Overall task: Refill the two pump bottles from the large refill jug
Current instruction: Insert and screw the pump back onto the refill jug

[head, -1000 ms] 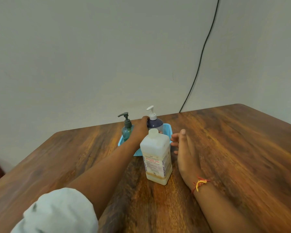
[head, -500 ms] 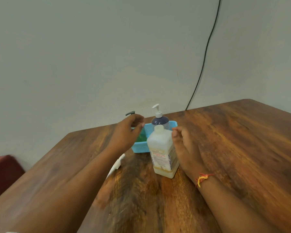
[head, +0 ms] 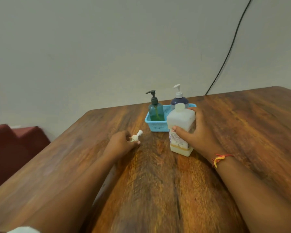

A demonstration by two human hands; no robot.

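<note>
The large white refill jug [head: 180,120] stands upright on the wooden table [head: 158,182], cap on, with a low layer of cream liquid inside. My right hand [head: 197,133] grips its right side, thumb across the label. Just behind it a blue basket [head: 155,126] holds a green pump bottle [head: 156,111] with a dark pump and a dark blue pump bottle [head: 179,100] with a white pump. To the left, my left hand [head: 120,144] rests on the table with its fingers closed on a small white pump piece [head: 136,136].
A black cable [head: 228,47] runs down the wall to the table's back edge. A dark red seat [head: 15,148] sits beyond the table's left edge. Bare wood stretches to the right of the jug and in front of me.
My left hand came back from the bottles in the basket and closed on the white pump piece lying on the table. My right hand wrapped around the jug.
</note>
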